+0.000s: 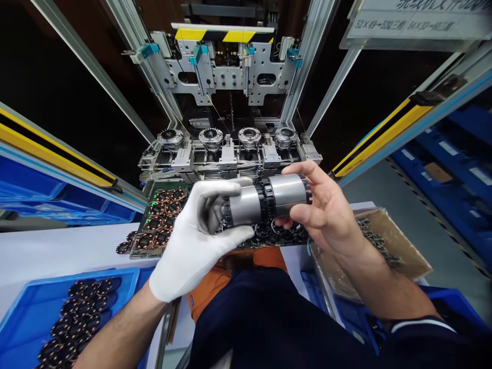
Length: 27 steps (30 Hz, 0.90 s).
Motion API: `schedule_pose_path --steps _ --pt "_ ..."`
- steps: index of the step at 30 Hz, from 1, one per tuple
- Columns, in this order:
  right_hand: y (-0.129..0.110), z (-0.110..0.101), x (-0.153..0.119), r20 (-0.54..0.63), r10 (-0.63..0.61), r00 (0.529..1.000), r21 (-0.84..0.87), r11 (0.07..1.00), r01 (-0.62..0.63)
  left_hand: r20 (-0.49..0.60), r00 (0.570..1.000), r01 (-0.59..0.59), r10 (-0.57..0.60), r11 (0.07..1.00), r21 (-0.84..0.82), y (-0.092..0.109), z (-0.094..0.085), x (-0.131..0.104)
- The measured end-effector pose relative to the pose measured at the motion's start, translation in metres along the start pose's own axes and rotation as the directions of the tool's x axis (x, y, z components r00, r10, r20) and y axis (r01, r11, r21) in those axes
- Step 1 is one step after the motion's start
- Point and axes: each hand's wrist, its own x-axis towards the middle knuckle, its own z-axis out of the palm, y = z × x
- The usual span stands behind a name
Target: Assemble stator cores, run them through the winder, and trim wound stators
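My left hand (192, 236), in a white glove, is closed around a silver stator core (246, 204) with black toothed ends. My bare right hand (332, 215) grips a second stator core (288, 189) of the same look between thumb and fingers. The two cores meet end to end, their axes nearly level, tilted slightly up to the right. Below them lies a dark tray (134, 251); copper-wound stators (156, 223) cover its left part, and black and silver ring-shaped parts (263, 229) fill the part under my hands. The gloved fingertips are partly blurred.
Beyond my hands stands a winding machine with several round fixtures (249, 136) in a row and a striped bar (225, 35) above. A blue bin (23, 302) of wound stators sits at lower left. On the right is a lined cardboard box (409, 251) of parts.
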Motion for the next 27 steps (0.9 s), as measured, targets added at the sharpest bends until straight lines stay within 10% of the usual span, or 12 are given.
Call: schedule_pose_path --steps 20,27 --pt "0.008 -0.017 0.006 -0.022 -0.003 1.0 -0.066 0.998 0.002 0.031 0.999 0.038 -0.039 0.998 0.052 -0.012 0.003 0.016" --pt "-0.04 -0.058 0.057 0.02 -0.196 0.98 -0.515 0.839 0.178 0.084 0.993 -0.112 0.086 0.918 0.381 -0.014 -0.004 0.09"
